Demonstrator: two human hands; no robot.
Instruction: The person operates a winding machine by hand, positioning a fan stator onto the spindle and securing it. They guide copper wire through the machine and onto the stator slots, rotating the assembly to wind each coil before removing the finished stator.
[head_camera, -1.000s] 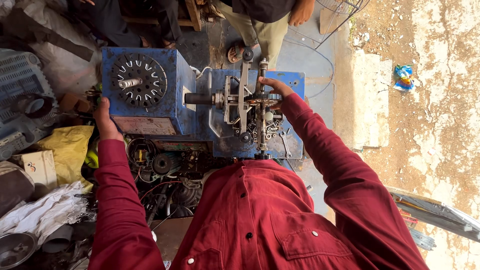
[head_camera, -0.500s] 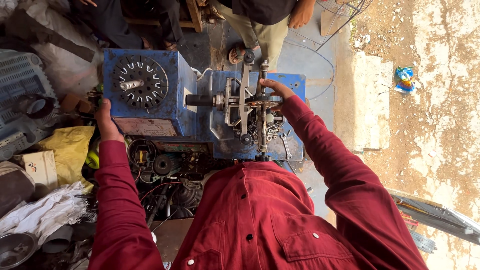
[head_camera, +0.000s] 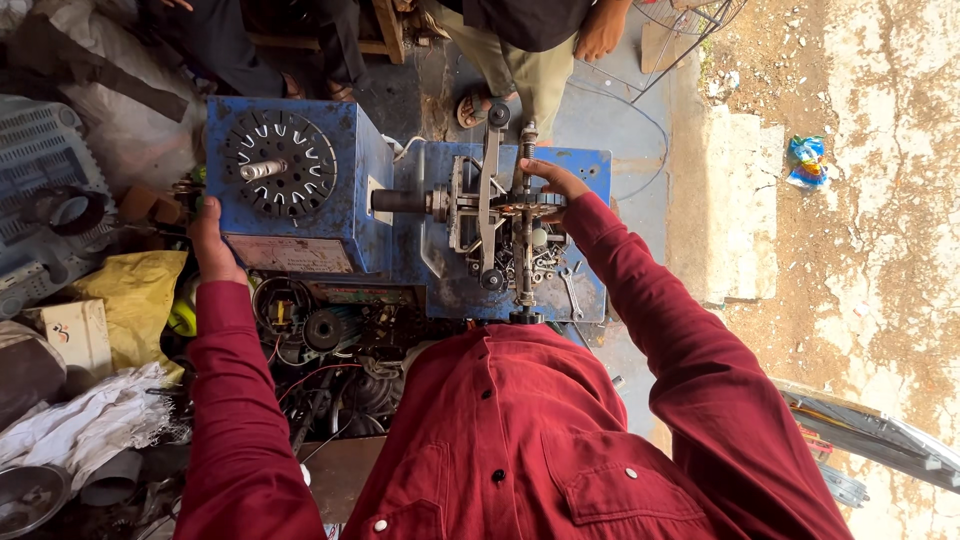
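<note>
With the left hand (head_camera: 212, 240) gripping the blue box-shaped metal machine's (head_camera: 350, 215) edge, the right hand (head_camera: 553, 186) grasps its steel spindle frame (head_camera: 500, 225), seemingly mid-adjustment, which calls for careful turning.

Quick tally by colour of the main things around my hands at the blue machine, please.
Blue: 2, machine housing and base plate
Grey metal: 2, slotted disc and winding frame
Yellow: 1, bag
Total: 5
Left hand grips the housing; right hand touches the frame.

Both arms reach forward; hands left (head_camera: 212, 243), right (head_camera: 553, 185) spread apart.
</note>
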